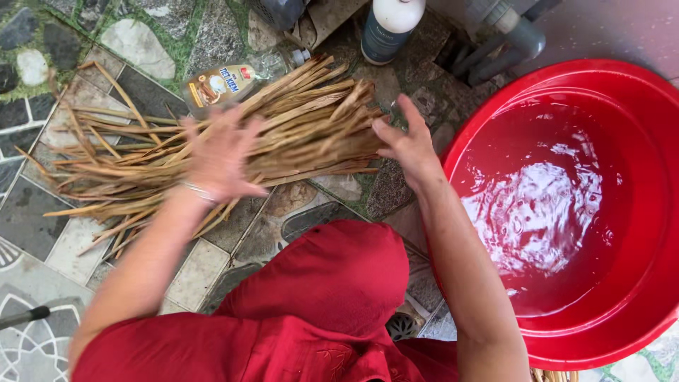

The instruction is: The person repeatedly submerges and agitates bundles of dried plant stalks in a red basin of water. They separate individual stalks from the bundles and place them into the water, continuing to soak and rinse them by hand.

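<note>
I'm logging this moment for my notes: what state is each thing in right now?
Left hand: open, fingers spread, on the bundle.
Right hand: open, at the bundle's cut end.
Bundle of dried stalks: lying on the tiled floor, tips fanned out.
Red basin: holds rippling water.
Clear bottle: lying on its side, capped.
White bottle: standing upright.

Leaf bundle (212, 148) on tiled floor (42, 219), basin (636, 297) right of it, bottles (233, 81) behind.
</note>
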